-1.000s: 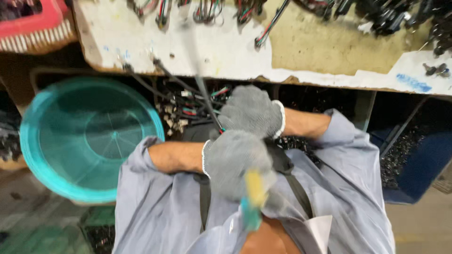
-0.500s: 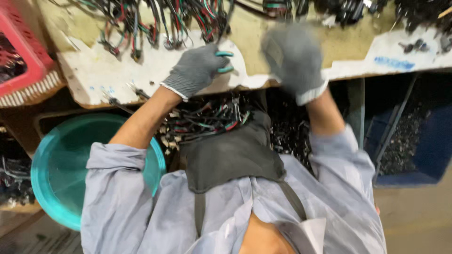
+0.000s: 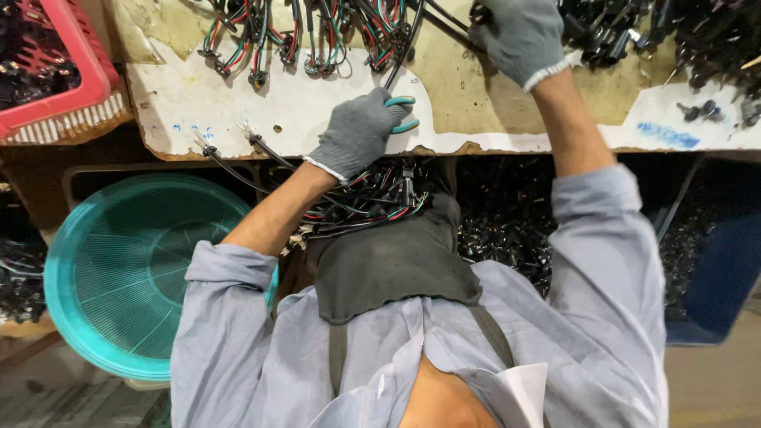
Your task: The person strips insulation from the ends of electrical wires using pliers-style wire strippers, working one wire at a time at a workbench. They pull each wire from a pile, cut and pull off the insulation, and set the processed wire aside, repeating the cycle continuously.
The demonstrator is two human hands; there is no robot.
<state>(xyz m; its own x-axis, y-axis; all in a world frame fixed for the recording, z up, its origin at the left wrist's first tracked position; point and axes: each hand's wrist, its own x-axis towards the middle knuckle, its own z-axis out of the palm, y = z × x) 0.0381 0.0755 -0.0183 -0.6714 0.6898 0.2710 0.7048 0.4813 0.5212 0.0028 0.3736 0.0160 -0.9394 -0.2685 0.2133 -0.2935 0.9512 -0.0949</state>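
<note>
My left hand, in a grey knit glove, rests at the front edge of the worn white bench top and grips teal-handled cutters. A black cable runs from those cutters up toward the far side of the bench. My right hand, also in a grey glove, is stretched farther over the bench and closed on the black cable's end among dark connectors. A row of wire harnesses with red, green and black leads lies along the bench's far side.
A round teal mesh basket sits low on the left. A red crate stands at the upper left. Loose harnesses rest on my lap by a dark apron. Black parts are piled at the upper right, and a blue bin is at the right.
Both hands rose from my lap up to the bench. My right hand then reached farther out and closed on the black cable, while the left settled at the bench edge holding the cutters.
</note>
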